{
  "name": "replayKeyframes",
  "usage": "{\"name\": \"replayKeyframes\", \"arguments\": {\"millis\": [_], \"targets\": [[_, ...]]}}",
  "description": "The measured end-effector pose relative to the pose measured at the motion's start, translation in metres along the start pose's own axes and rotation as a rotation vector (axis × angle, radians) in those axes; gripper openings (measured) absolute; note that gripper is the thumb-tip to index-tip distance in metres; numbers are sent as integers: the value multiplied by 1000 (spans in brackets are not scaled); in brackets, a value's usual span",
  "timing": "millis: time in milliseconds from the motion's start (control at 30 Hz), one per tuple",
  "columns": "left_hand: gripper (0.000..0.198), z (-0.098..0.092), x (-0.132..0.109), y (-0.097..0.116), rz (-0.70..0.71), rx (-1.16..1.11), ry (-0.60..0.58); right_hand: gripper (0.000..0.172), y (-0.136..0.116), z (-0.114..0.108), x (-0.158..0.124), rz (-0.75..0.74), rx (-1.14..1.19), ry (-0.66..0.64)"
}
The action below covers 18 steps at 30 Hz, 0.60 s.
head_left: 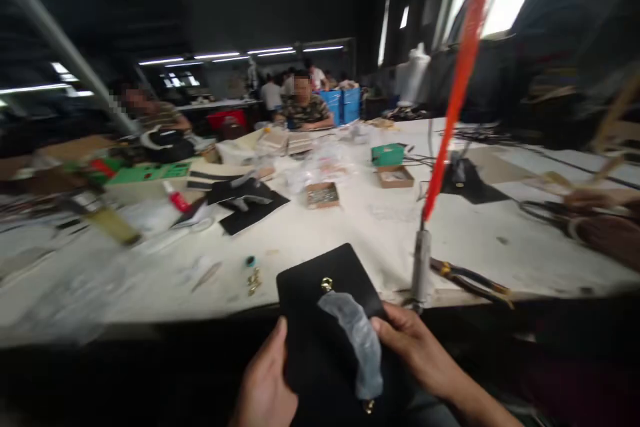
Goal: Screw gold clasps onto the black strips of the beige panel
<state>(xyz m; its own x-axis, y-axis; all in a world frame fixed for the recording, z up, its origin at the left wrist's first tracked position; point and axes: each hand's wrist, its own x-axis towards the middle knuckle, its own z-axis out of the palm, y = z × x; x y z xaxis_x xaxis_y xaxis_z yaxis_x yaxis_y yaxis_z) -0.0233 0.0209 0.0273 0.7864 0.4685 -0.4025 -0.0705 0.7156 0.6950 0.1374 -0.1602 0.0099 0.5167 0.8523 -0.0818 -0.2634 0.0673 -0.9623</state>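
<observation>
Holding black leather piece [320, 320] between both hands | left hand [265, 383] grip pinches its near-left edge | right hand [417, 343] grip clasps right side | long axis runs away toward table [450, 233] | clear film strip [357, 340] lies nearer right grip

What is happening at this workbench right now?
A person holds a flat black leather piece with a small gold clasp at the near edge of a long white table. The left hand grips its left edge; the right hand holds the right side beside a translucent plastic strip lying across it. Other people sit at the far end.
</observation>
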Motion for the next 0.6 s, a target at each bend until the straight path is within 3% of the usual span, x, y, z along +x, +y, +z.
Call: {"name": "replayKeyframes", "arguments": {"millis": [67,133,233,300,467,600], "targets": [[41,-8,-2,3,19,-41,38,38,5,-6,4,42,-70,-49],[43,-3,2,0,61,-18,52,36,1,-11,6,-12,-228,1],[50,7,10,-8,178,190,111,32,-13,-14,12,-237,-486,314],[56,11,12,-12,234,395,134,28,-22,-13,21,-374,-599,411],[59,15,10,-13,266,651,83,23,-39,-3,45,-390,-805,62],[60,15,8,-13,260,693,101,17,-36,6,51,-315,-889,21]]}}
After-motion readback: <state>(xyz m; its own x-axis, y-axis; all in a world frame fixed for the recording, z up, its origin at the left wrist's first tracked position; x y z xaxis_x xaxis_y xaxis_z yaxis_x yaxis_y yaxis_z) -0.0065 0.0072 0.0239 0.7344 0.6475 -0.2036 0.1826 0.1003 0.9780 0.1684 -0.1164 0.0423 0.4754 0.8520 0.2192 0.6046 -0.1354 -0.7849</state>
